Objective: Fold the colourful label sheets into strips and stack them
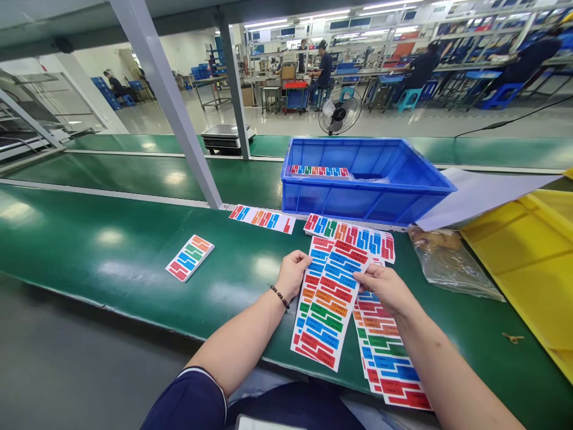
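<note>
Between my hands are two overlapping label sheets (331, 301), long white strips printed with red, blue, orange and green shapes. My left hand (293, 272) pinches the left edge of the rear sheet, a beaded bracelet on its wrist. At the upper right edge of the front sheet, my right hand (380, 286) grips it between thumb and fingers. Beneath my right forearm several more label sheets (389, 352) lie fanned out, partly hidden by it. Just beyond my hands lies a stack of label sheets (349, 236).
A blue bin (367, 200) holding printed sheets stands behind. A small label stack (190, 258) lies at left, with a partly bare strip (262, 219) near the metal post (179, 107). To the right are a plastic bag (452, 269), a yellow bin (528, 257) and a rubber band (513, 338).
</note>
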The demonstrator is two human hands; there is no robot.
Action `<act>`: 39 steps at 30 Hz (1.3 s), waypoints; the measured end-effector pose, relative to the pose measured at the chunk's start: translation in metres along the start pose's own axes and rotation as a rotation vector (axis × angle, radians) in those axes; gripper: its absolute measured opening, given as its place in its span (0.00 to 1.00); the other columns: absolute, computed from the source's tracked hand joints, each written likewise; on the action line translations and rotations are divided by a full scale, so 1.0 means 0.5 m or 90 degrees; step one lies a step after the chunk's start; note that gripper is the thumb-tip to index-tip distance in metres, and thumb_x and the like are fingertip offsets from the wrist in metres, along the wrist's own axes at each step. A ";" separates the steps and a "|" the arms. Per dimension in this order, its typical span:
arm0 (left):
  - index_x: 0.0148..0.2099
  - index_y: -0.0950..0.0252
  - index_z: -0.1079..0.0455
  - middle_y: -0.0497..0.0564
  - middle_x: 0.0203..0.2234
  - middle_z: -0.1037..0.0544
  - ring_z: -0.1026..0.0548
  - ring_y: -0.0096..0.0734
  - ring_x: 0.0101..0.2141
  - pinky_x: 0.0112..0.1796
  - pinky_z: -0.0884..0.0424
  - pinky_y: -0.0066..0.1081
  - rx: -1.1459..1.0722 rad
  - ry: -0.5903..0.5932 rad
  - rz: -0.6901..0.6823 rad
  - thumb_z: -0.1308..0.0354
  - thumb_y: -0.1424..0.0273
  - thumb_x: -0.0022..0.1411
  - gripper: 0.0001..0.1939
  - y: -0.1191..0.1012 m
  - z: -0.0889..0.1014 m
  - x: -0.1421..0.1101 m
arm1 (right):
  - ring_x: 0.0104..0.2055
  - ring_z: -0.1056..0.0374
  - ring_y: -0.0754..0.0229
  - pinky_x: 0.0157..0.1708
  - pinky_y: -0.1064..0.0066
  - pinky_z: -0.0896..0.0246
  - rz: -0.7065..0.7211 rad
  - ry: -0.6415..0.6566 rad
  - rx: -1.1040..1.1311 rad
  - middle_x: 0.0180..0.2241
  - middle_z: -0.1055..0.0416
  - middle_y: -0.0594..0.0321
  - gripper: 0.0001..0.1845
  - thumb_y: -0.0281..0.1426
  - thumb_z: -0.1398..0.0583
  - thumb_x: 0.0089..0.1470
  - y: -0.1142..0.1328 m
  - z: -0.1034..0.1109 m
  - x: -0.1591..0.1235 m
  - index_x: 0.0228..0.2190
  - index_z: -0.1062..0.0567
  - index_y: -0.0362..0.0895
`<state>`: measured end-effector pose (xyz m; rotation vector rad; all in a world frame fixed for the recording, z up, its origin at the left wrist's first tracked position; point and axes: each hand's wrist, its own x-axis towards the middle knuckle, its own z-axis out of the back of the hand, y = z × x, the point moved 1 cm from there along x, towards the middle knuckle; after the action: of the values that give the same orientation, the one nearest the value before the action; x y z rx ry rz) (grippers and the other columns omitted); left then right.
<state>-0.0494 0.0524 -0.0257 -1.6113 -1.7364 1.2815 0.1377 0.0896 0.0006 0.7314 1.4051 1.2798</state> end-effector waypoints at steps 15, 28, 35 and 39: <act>0.19 0.66 0.39 0.41 0.13 0.34 0.37 0.19 0.17 0.24 0.38 0.25 -0.008 -0.038 -0.036 0.34 0.64 0.36 0.16 -0.007 0.001 0.004 | 0.28 0.29 0.50 0.28 0.61 0.36 -0.055 0.030 -0.147 0.25 0.24 0.55 0.26 0.39 0.34 0.28 0.011 0.114 0.010 0.34 0.26 0.42; 0.20 0.66 0.39 0.41 0.14 0.34 0.36 0.20 0.18 0.23 0.38 0.24 0.008 0.025 -0.016 0.34 0.62 0.35 0.18 -0.006 -0.012 -0.012 | 0.19 0.38 0.64 0.23 0.70 0.42 0.070 0.008 -0.123 0.14 0.34 0.67 0.19 0.46 0.36 0.31 0.006 -0.043 -0.003 0.13 0.33 0.43; 0.19 0.66 0.40 0.41 0.13 0.35 0.38 0.19 0.17 0.22 0.40 0.23 0.020 -0.014 -0.039 0.35 0.64 0.37 0.16 -0.003 0.001 0.001 | 0.22 0.33 0.60 0.26 0.67 0.38 0.033 0.088 -0.057 0.20 0.27 0.62 0.18 0.44 0.35 0.31 0.023 0.002 -0.006 0.22 0.27 0.42; 0.20 0.66 0.40 0.40 0.13 0.36 0.38 0.19 0.18 0.23 0.40 0.23 0.019 -0.041 -0.056 0.37 0.64 0.40 0.15 -0.009 0.007 0.008 | 0.21 0.33 0.60 0.20 0.71 0.41 0.004 0.099 -0.064 0.25 0.25 0.59 0.23 0.39 0.34 0.30 0.024 0.074 -0.002 0.32 0.27 0.42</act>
<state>-0.0552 0.0554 -0.0246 -1.4753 -1.7978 1.3245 0.1706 0.1032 0.0169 0.5788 1.4518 1.4267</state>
